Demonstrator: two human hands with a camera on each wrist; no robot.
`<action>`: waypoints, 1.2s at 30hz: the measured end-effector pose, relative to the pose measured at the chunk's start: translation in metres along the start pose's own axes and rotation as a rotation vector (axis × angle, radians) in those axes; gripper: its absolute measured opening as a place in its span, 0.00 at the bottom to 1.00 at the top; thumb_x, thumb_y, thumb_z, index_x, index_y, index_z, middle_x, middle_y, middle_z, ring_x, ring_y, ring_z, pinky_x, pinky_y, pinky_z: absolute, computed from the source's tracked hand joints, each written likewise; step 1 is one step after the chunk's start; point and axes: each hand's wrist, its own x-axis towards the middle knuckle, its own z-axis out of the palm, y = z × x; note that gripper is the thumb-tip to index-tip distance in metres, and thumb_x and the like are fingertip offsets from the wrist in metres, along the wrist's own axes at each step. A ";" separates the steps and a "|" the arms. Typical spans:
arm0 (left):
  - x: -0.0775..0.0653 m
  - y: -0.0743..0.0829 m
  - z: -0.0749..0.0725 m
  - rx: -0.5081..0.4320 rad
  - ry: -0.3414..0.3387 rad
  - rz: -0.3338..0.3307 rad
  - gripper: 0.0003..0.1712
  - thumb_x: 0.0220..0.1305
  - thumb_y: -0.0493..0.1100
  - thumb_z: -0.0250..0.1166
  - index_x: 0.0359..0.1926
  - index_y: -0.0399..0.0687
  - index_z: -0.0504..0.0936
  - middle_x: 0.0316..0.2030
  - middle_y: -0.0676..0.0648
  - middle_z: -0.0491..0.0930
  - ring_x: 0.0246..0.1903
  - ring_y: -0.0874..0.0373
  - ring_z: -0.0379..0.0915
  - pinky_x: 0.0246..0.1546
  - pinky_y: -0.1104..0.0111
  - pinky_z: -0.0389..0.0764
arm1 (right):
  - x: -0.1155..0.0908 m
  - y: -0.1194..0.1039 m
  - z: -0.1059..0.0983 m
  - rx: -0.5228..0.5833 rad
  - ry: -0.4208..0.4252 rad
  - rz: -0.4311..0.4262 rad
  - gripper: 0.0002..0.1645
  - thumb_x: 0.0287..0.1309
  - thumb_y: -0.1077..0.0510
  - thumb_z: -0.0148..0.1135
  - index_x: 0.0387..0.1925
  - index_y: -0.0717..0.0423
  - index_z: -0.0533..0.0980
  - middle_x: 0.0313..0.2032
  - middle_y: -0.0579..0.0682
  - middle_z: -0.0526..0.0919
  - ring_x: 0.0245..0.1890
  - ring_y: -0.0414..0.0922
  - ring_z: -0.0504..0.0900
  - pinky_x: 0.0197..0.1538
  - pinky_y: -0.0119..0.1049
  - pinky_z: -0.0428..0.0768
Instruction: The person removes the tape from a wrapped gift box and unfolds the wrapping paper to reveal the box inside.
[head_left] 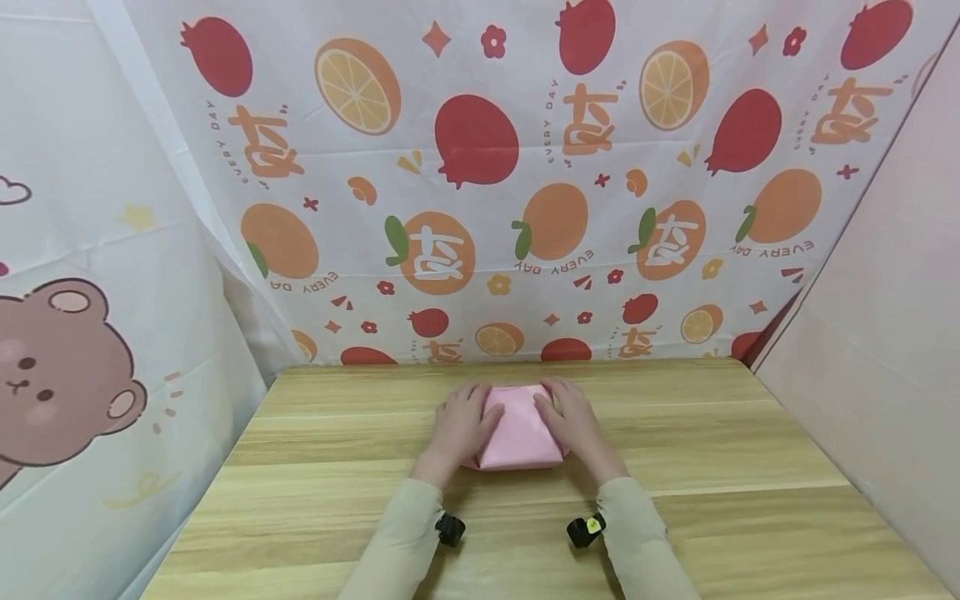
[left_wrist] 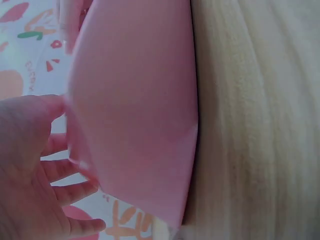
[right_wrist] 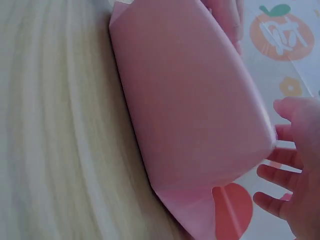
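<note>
A block-shaped parcel in smooth pink paper (head_left: 519, 429) lies on the wooden table between the two hands. At its left end, the left hand (head_left: 461, 423) rests with the thumb on the upper face. The right hand (head_left: 572, 417) lies along the opposite end, its thumb also over the top. In the left wrist view, loosely spread fingers of the left hand (left_wrist: 37, 172) reach the paper's edge (left_wrist: 135, 110). A pointed paper flap (right_wrist: 192, 210) sticks out low at the right end, near the right hand (right_wrist: 300, 170) with its fingers apart.
The table (head_left: 322, 500) has a wood-grain top and ends at a fruit-print curtain (head_left: 480, 208). A bear-print cloth (head_left: 67, 375) hangs on the left, and a plain pale panel (head_left: 870, 333) stands on the right. Small black cameras (head_left: 450, 529) sit on both wrists.
</note>
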 end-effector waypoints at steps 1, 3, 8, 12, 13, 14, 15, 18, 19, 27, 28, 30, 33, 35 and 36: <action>-0.002 0.000 -0.001 0.001 0.004 0.012 0.31 0.70 0.60 0.53 0.65 0.46 0.72 0.64 0.41 0.72 0.66 0.42 0.65 0.64 0.41 0.66 | -0.002 -0.001 -0.002 0.001 0.000 -0.008 0.26 0.68 0.47 0.55 0.62 0.56 0.73 0.61 0.59 0.76 0.65 0.57 0.71 0.68 0.56 0.67; -0.006 0.000 -0.004 0.014 0.010 0.035 0.31 0.70 0.60 0.54 0.65 0.47 0.72 0.63 0.42 0.73 0.66 0.43 0.65 0.64 0.41 0.65 | -0.006 -0.001 -0.005 -0.012 -0.001 -0.033 0.25 0.69 0.47 0.55 0.61 0.55 0.73 0.61 0.58 0.76 0.65 0.56 0.71 0.68 0.55 0.67; -0.021 0.001 -0.009 0.068 0.027 0.108 0.29 0.70 0.59 0.55 0.64 0.47 0.73 0.62 0.42 0.75 0.64 0.44 0.67 0.63 0.42 0.66 | -0.020 -0.001 -0.014 -0.043 0.042 -0.165 0.21 0.68 0.52 0.57 0.58 0.55 0.76 0.57 0.56 0.80 0.61 0.54 0.75 0.65 0.53 0.72; -0.037 0.005 -0.015 0.111 0.025 0.173 0.29 0.69 0.58 0.57 0.63 0.47 0.74 0.61 0.42 0.76 0.62 0.43 0.70 0.62 0.42 0.67 | -0.033 0.002 -0.019 -0.066 0.140 -0.357 0.18 0.61 0.59 0.64 0.52 0.59 0.79 0.46 0.54 0.84 0.48 0.50 0.81 0.53 0.48 0.79; -0.040 0.007 -0.017 0.121 0.026 0.190 0.28 0.69 0.58 0.57 0.63 0.47 0.74 0.60 0.43 0.77 0.62 0.43 0.70 0.62 0.42 0.67 | -0.037 0.003 -0.020 -0.073 0.161 -0.399 0.18 0.59 0.60 0.65 0.51 0.60 0.80 0.45 0.54 0.84 0.45 0.49 0.81 0.50 0.47 0.80; -0.043 0.008 -0.019 0.128 0.027 0.206 0.28 0.69 0.58 0.57 0.62 0.47 0.74 0.59 0.43 0.77 0.61 0.43 0.71 0.62 0.42 0.68 | -0.040 0.004 -0.022 -0.083 0.176 -0.431 0.18 0.58 0.61 0.66 0.50 0.59 0.80 0.43 0.53 0.85 0.44 0.48 0.80 0.49 0.46 0.80; -0.046 0.010 -0.021 0.136 0.027 0.218 0.28 0.68 0.58 0.58 0.62 0.48 0.74 0.59 0.44 0.77 0.61 0.44 0.71 0.63 0.43 0.67 | -0.043 0.004 -0.023 -0.099 0.186 -0.456 0.17 0.57 0.61 0.67 0.49 0.59 0.81 0.42 0.52 0.85 0.43 0.47 0.80 0.48 0.46 0.80; -0.053 0.013 -0.026 0.151 0.042 0.258 0.27 0.68 0.58 0.59 0.62 0.50 0.75 0.58 0.47 0.78 0.60 0.46 0.72 0.64 0.43 0.66 | -0.051 0.004 -0.031 -0.113 0.189 -0.499 0.15 0.57 0.60 0.67 0.47 0.57 0.82 0.43 0.50 0.85 0.45 0.46 0.81 0.50 0.46 0.79; -0.056 0.014 -0.028 0.147 0.045 0.273 0.27 0.68 0.58 0.59 0.61 0.50 0.75 0.58 0.47 0.78 0.60 0.47 0.72 0.64 0.42 0.66 | -0.054 0.003 -0.034 -0.116 0.192 -0.514 0.14 0.57 0.60 0.67 0.45 0.57 0.82 0.42 0.50 0.85 0.45 0.46 0.81 0.50 0.47 0.79; -0.079 0.016 -0.039 0.218 0.159 0.465 0.21 0.64 0.56 0.63 0.53 0.53 0.80 0.50 0.51 0.82 0.55 0.51 0.76 0.60 0.44 0.71 | -0.083 0.005 -0.053 -0.167 0.153 -0.573 0.09 0.58 0.63 0.63 0.41 0.52 0.83 0.43 0.44 0.84 0.48 0.46 0.79 0.55 0.47 0.72; -0.082 0.016 -0.039 0.226 0.182 0.490 0.20 0.63 0.56 0.64 0.52 0.53 0.81 0.49 0.52 0.83 0.54 0.51 0.76 0.59 0.44 0.72 | -0.086 0.005 -0.055 -0.171 0.151 -0.580 0.10 0.58 0.63 0.62 0.41 0.51 0.82 0.43 0.44 0.84 0.48 0.46 0.79 0.56 0.47 0.71; -0.088 0.015 -0.039 0.243 0.219 0.529 0.18 0.62 0.56 0.65 0.50 0.55 0.82 0.46 0.54 0.83 0.52 0.52 0.77 0.58 0.46 0.73 | -0.091 0.004 -0.059 -0.185 0.157 -0.595 0.09 0.58 0.63 0.62 0.40 0.50 0.82 0.42 0.44 0.84 0.47 0.46 0.80 0.54 0.47 0.72; -0.096 0.014 -0.040 0.247 0.244 0.564 0.17 0.61 0.57 0.66 0.48 0.56 0.82 0.44 0.55 0.83 0.51 0.54 0.77 0.58 0.46 0.73 | -0.097 0.004 -0.063 -0.197 0.168 -0.617 0.08 0.58 0.62 0.61 0.38 0.49 0.83 0.40 0.43 0.85 0.45 0.44 0.81 0.52 0.46 0.72; -0.102 0.014 -0.041 0.259 0.244 0.574 0.17 0.62 0.58 0.65 0.48 0.58 0.82 0.44 0.56 0.83 0.50 0.55 0.77 0.59 0.46 0.73 | -0.101 0.002 -0.066 -0.205 0.171 -0.625 0.07 0.60 0.60 0.60 0.37 0.48 0.83 0.38 0.42 0.85 0.44 0.43 0.81 0.51 0.45 0.71; -0.104 0.014 -0.042 0.261 0.241 0.577 0.17 0.62 0.58 0.64 0.48 0.58 0.82 0.44 0.57 0.83 0.51 0.56 0.77 0.59 0.45 0.72 | -0.102 0.001 -0.067 -0.205 0.172 -0.631 0.07 0.61 0.60 0.60 0.37 0.47 0.83 0.38 0.41 0.85 0.43 0.42 0.81 0.51 0.44 0.70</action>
